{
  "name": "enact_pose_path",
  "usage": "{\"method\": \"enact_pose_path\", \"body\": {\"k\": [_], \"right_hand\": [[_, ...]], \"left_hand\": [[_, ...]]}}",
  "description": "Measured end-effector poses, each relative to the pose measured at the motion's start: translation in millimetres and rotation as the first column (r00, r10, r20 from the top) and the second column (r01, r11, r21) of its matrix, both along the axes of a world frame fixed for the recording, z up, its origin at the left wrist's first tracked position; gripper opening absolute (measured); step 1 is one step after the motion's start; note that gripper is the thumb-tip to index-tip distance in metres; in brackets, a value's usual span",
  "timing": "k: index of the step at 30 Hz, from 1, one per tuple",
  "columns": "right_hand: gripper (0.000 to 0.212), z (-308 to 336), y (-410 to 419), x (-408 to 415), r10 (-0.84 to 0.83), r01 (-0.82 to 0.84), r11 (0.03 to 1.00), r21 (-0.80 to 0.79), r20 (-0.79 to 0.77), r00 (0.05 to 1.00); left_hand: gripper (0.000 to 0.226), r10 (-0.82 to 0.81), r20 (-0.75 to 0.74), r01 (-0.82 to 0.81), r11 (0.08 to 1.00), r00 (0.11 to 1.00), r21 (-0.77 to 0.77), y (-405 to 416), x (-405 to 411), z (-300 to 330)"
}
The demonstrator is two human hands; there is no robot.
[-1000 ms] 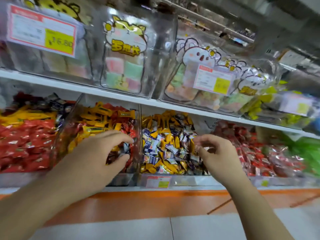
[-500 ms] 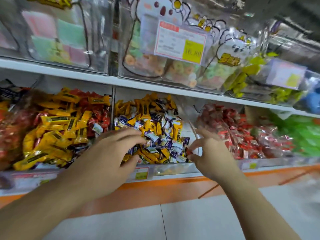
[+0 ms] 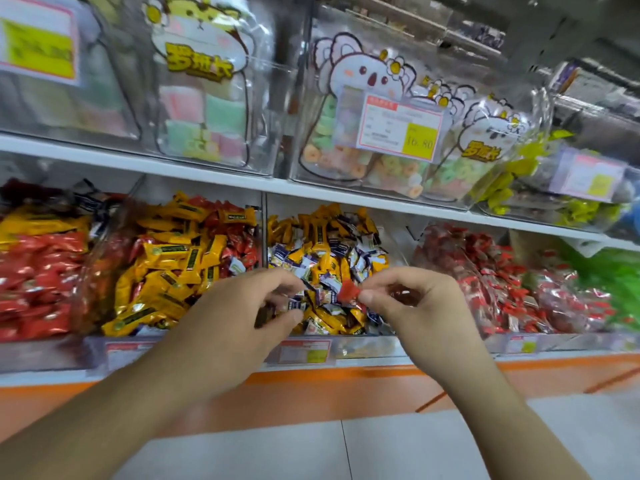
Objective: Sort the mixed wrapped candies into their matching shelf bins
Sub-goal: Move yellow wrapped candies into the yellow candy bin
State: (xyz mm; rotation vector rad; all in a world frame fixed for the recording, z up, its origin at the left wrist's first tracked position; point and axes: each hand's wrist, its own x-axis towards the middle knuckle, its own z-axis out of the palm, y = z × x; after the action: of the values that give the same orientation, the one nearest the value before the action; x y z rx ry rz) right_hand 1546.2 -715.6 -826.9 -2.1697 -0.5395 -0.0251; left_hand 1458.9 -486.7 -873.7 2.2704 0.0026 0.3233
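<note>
Both hands hover in front of the middle bin [image 3: 346, 346], a clear box piled with yellow and white-blue wrapped candies [image 3: 322, 258]. My right hand [image 3: 412, 306] pinches a small red wrapped candy [image 3: 349, 292] between thumb and forefinger. My left hand [image 3: 239, 317] is curled beside it, fingertips close together over a dark candy [image 3: 266, 311]; whether it grips it I cannot tell. To the right stands a bin of red wrapped candies [image 3: 502, 285]. To the left, a bin holds long yellow bars mixed with red pieces [image 3: 180, 265].
A far-left bin holds red and yellow packs [image 3: 38, 271]. Green packs [image 3: 616, 275] fill the far-right bin. The upper shelf [image 3: 207, 171] carries clear boxes of marshmallow and ring gummy bags with price tags [image 3: 398, 126]. An orange base strip [image 3: 311, 386] runs below.
My right hand has taken a red candy out of the middle bin and now holds it up. My left hand moved right, closer to the right hand. The camera shifted slightly.
</note>
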Motion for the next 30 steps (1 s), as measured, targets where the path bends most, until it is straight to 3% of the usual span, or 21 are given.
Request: {"method": "enact_pose_path", "body": {"k": [4,10,13,15,18,21,24,30], "right_hand": [[0.012,6,51,-34,0.170,-0.160,0.981,0.112,-0.081,0.982],[0.014,0,103,-58,0.239,-0.217,0.959,0.184,-0.105,0.965],[0.018,-4,129,-66,0.257,-0.240,0.958,0.160,-0.102,0.961],[0.016,-9,143,-68,0.263,-0.252,0.960,0.120,-0.084,0.961],[0.015,-12,157,-70,0.284,-0.279,0.956,0.088,-0.051,0.957],[0.015,-12,164,-65,0.275,-0.272,0.960,0.071,-0.036,0.961],[0.020,-9,157,-50,0.194,-0.192,0.979,0.070,-0.012,0.981],[0.032,-19,114,-8,0.030,-0.030,0.999,0.019,0.008,1.000]], "left_hand": [[0.027,-0.036,-0.111,-0.005,0.937,0.993,-0.349,13,-15,17],[0.011,0.030,-0.113,-0.072,0.918,0.993,-0.390,57,-47,33],[0.008,0.166,-0.071,-0.180,0.935,0.984,-0.305,88,-67,39],[0.010,0.321,-0.020,-0.320,0.932,0.947,-0.169,114,-79,40],[0.015,0.520,0.072,-0.523,0.852,0.851,0.032,154,-95,37],[0.018,0.619,0.056,-0.621,0.774,0.783,0.126,179,-100,35],[0.035,0.582,0.046,-0.577,0.789,0.812,0.209,179,-98,32],[0.034,0.298,0.069,-0.306,0.920,0.952,0.243,136,-77,29]]}}
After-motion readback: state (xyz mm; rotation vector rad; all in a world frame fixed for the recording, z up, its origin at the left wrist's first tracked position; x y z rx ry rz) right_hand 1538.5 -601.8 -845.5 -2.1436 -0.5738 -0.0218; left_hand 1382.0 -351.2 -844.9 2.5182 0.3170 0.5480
